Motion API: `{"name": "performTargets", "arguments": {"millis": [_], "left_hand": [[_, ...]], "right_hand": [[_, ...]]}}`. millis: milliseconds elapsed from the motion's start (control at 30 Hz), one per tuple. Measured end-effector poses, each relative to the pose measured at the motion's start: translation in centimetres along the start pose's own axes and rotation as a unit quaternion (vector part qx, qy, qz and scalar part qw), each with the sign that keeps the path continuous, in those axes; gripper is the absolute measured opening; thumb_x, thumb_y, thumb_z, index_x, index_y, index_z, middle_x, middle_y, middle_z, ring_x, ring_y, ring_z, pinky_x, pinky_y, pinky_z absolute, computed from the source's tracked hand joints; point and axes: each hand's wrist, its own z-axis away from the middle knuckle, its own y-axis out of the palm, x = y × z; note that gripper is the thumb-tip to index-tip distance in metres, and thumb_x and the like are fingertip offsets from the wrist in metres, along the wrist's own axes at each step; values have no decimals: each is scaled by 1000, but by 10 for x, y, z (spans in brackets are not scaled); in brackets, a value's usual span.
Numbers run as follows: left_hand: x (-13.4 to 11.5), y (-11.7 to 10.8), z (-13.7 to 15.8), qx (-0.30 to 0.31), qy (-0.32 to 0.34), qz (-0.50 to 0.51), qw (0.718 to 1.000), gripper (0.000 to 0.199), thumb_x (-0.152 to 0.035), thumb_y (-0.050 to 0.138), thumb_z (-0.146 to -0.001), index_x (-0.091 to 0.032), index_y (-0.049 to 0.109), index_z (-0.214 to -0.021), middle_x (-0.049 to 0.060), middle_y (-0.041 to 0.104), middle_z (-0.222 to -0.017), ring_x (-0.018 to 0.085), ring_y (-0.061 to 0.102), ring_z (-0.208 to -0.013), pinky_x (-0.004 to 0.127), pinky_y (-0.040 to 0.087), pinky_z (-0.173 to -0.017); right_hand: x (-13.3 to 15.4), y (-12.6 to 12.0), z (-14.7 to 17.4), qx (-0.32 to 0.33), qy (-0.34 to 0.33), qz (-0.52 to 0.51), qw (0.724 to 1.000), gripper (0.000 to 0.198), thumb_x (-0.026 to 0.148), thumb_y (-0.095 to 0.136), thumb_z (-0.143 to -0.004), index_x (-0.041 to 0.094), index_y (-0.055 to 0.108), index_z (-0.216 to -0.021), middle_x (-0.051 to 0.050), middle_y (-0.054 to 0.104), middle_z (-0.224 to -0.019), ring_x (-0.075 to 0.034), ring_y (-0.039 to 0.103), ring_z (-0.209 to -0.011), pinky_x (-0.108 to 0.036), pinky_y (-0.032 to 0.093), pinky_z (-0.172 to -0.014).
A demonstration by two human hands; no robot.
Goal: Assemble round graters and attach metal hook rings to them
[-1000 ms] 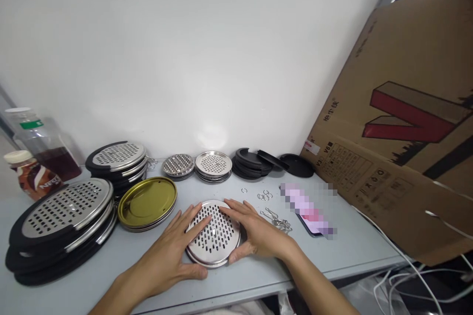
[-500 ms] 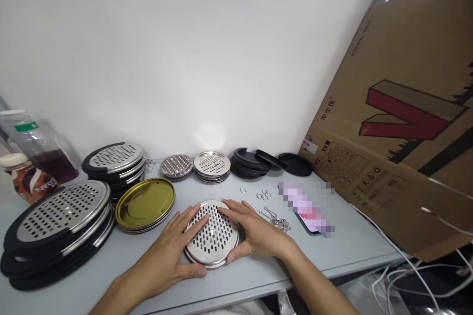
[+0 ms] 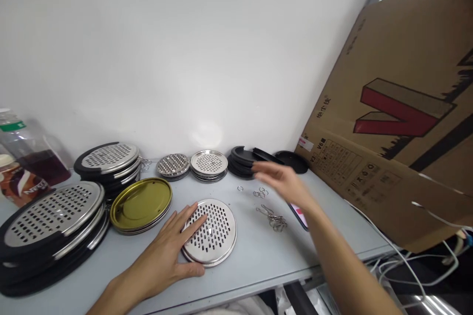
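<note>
A round perforated metal grater plate [image 3: 214,236] lies flat on the table in front of me, its rim showing on the right. My left hand [image 3: 170,246] rests along its left side, fingers spread over the top and the thumb at the near edge. Somewhat blurred, my right hand [image 3: 283,182] is in the air with fingers stretched out and nothing visible in them. It is in front of the stacked black rings [image 3: 242,160]. Below it on the table are loose metal rings [image 3: 260,192] and a small heap of metal clips [image 3: 275,220].
Left stand black-rimmed grater stacks [image 3: 55,216] and gold lids [image 3: 142,204]. Smaller grater discs [image 3: 209,163] are by the wall. A phone [image 3: 300,216] is partly behind my right forearm. A cardboard box [image 3: 399,123] leans at right; bottles [image 3: 37,152] stand far left.
My right hand has let go of the grater plate and moved right and away from me, towards the black rings. My left hand stays on the plate. The view has shifted slightly.
</note>
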Motion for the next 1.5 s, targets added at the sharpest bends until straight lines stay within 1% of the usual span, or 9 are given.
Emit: {"name": "performTargets", "arguments": {"millis": [100, 200, 367, 733, 1000, 1100, 1267, 1367, 1500], "left_hand": [[-1, -1, 0, 0, -5, -4, 1000, 93, -49, 79, -76, -45, 26, -153, 0, 13, -165, 40, 19, -148, 63, 24, -116], [-1, -1, 0, 2, -3, -10, 1000, 92, -50, 78, -77, -46, 25, -153, -1, 13, -165, 41, 19, -148, 63, 24, -116], [2, 2, 0, -5, 6, -18, 1000, 93, -50, 78, -77, -44, 25, -153, 1, 13, -165, 42, 21, -147, 64, 26, -115], [5, 7, 1, 2, -8, -15, 1000, 94, -53, 77, -77, -45, 23, -154, 0, 10, -166, 40, 15, -149, 63, 22, -116], [-4, -3, 0, 13, 2, 6, 1000, 100, -53, 80, -74, -42, 22, -154, 3, 10, -166, 37, 13, -150, 61, 17, -119], [-4, -3, 0, 13, 1, 27, 1000, 99, -56, 79, -73, -42, 25, -154, 2, 12, -166, 37, 12, -150, 61, 17, -119], [-4, -4, 1, 10, -2, 41, 999, 98, -58, 79, -71, -42, 28, -153, 2, 12, -166, 37, 13, -150, 60, 16, -120], [-3, -3, 4, 15, -40, 49, 998, 99, -59, 81, -69, -43, 29, -152, 2, 6, -167, 42, 13, -149, 62, 24, -116], [-1, -1, 5, 13, -50, 53, 997, 99, -57, 82, -68, -42, 31, -152, 4, 8, -167, 42, 15, -149, 60, 27, -116]], "right_hand": [[-28, -44, -51, -131, 80, 189, 970, 40, 39, 50, -98, 17, 62, -129, -10, 71, -119, -23, 68, -108, -36, 50, -99], [-64, -65, -99, -108, 132, 239, 956, 28, 25, 55, -97, 12, 67, -118, -13, 72, -112, -24, 66, -108, -37, 48, -101], [-111, -60, -135, -30, 186, 287, 939, 32, 34, 60, -96, 17, 59, -123, -10, 60, -125, -22, 63, -105, -43, 55, -88], [-139, -48, -130, 0, 247, 339, 908, 34, 34, 62, -95, 15, 58, -124, -11, 60, -125, -23, 63, -105, -42, 55, -89], [-104, -94, -103, -85, 183, 306, 930, 21, 26, 62, -91, 12, 70, -105, -13, 72, -105, -26, 67, -100, -33, 53, -85], [-77, -102, -70, -127, 138, 269, 945, 37, 30, 52, -92, 13, 63, -123, -11, 75, -100, -22, 71, -83, -28, 55, -67], [-21, -53, 4, -221, 69, 49, 971, 50, 34, 63, -78, 19, 66, -126, -9, 75, -99, -22, 71, -78, -27, 54, -62], [-1, -8, 36, -221, 124, 93, 963, 46, 33, 59, -78, 19, 70, -121, -10, 75, -102, -21, 69, -67, -30, 52, -57], [-1, 27, 50, -216, 68, 154, 962, 42, 33, 54, -78, 18, 72, -114, -11, 72, -115, -29, 68, -96, -40, 53, -83]]}}
